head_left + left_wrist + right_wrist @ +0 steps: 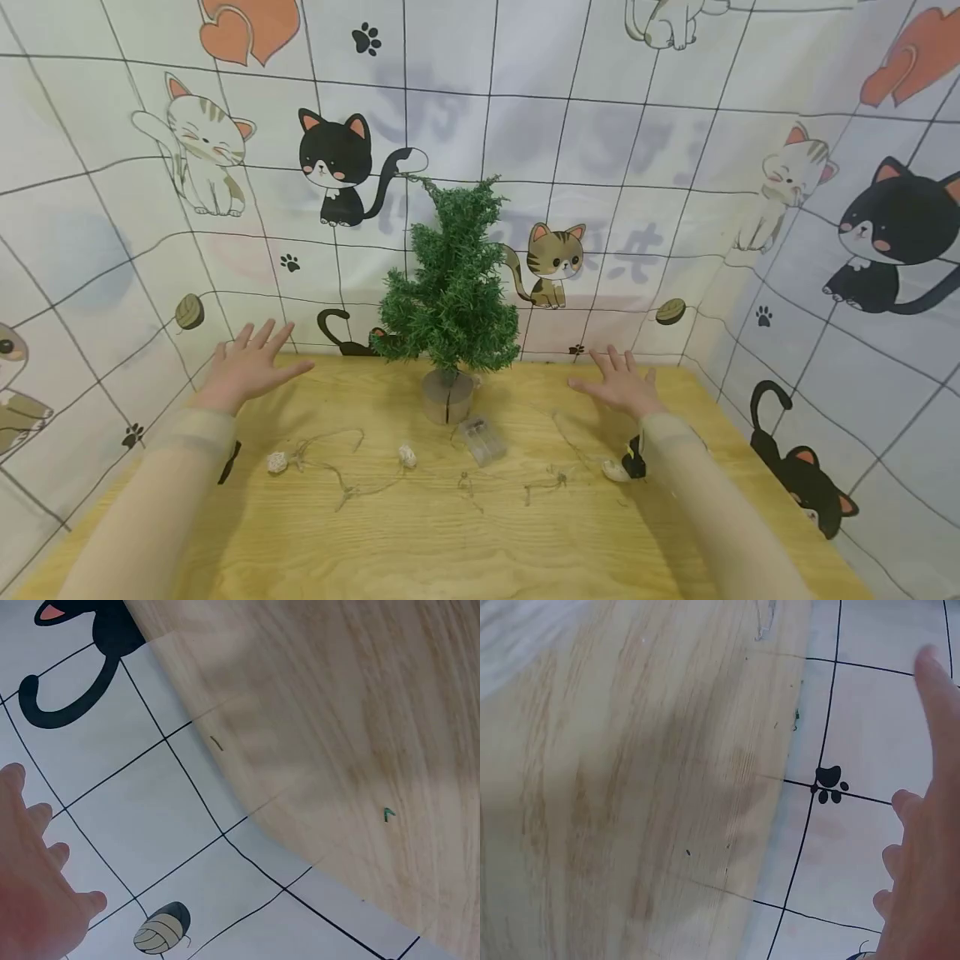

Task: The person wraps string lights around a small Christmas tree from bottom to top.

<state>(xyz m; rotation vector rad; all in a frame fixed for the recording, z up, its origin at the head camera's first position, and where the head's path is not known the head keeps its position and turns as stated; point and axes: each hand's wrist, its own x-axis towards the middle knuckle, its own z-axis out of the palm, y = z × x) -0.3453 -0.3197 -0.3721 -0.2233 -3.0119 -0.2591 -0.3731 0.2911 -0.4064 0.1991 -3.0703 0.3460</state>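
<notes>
A small green artificial tree (pixel 453 292) stands upright on a round base (pixel 435 398) at the back middle of the table. In front of it lies a clear battery box (pixel 483 443). A thin string with pale woven balls, one a white ball (pixel 277 462) at the left and another ball (pixel 407 455) near the middle, trails across the tabletop. My left hand (pixel 251 367) is left of the tree with fingers spread, holding nothing. Right of the tree, my right hand (pixel 618 385) also has its fingers spread and holds nothing. Both wrist views show only bare fingers.
The wooden table (pixel 450 542) is bordered at the back and both sides by a white grid cloth (pixel 450 58) printed with cats. Small green bits (pixel 388 814) lie on the wood. A pale ball (pixel 615 471) lies near the right wrist.
</notes>
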